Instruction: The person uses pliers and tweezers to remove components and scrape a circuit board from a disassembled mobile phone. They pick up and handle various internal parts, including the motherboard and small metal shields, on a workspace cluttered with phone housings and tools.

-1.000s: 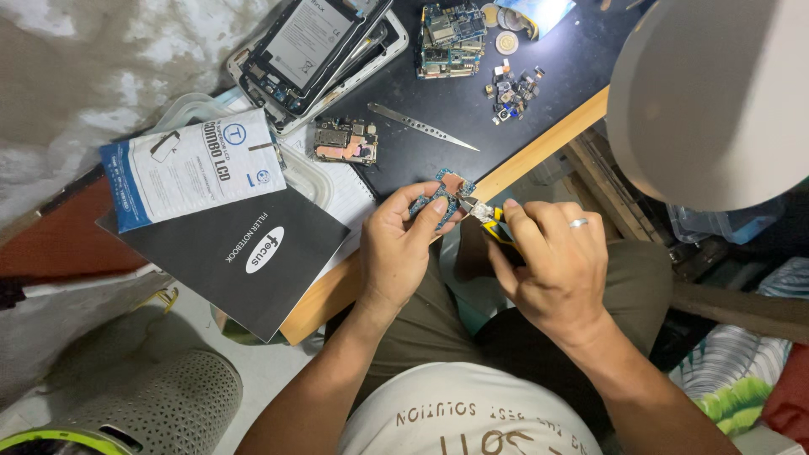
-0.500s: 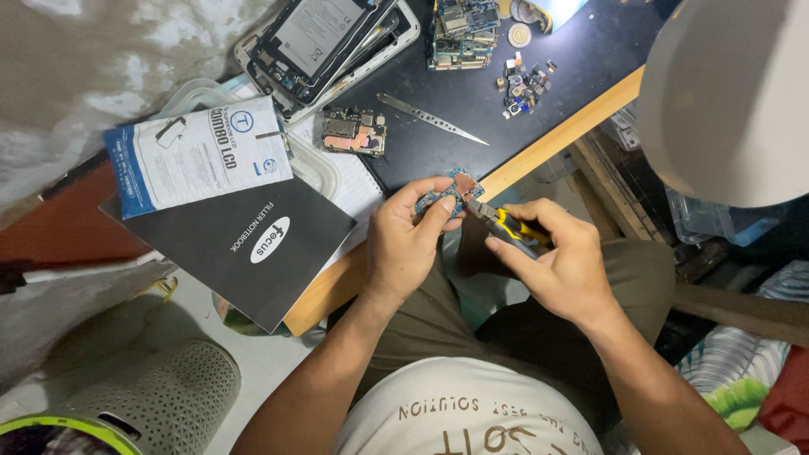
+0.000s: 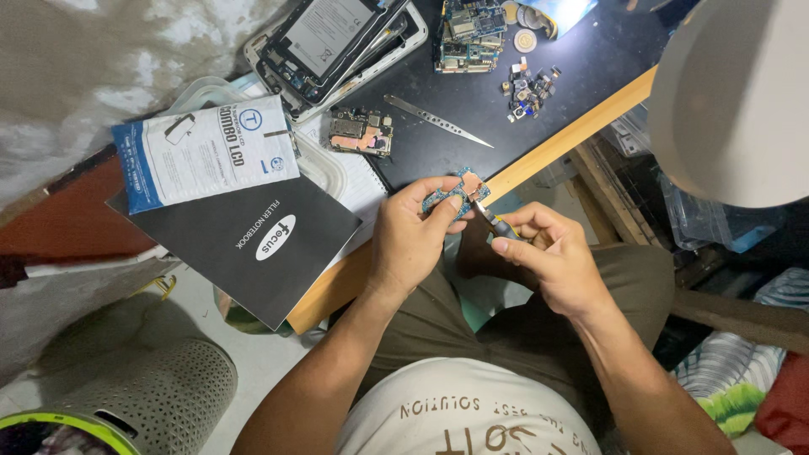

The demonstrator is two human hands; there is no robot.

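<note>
Place: I read this as a small phone repair bench, set up in a cramped, improvised room.
Work surface: black mat (image 3: pixel 472 109) on a wooden desk (image 3: pixel 573 135).
Evidence, parts: opened phone (image 3: pixel 337 42), loose circuit boards (image 3: pixel 361 133), small components (image 3: pixel 529 87).
Evidence, tools: tweezers (image 3: pixel 438 120) lying on the mat.
Evidence, supplies: screen replacement packet (image 3: pixel 202 152), black notebook (image 3: pixel 253 244).
Surroundings: rough plaster wall (image 3: pixel 101 59), perforated bin (image 3: pixel 143 388) beside the desk.

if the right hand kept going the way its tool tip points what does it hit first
The right hand points its small tool up and left, where the tip already meets the small blue circuit board pinched in the left hand. Beyond that lies the black mat, though depth is unclear.
</note>
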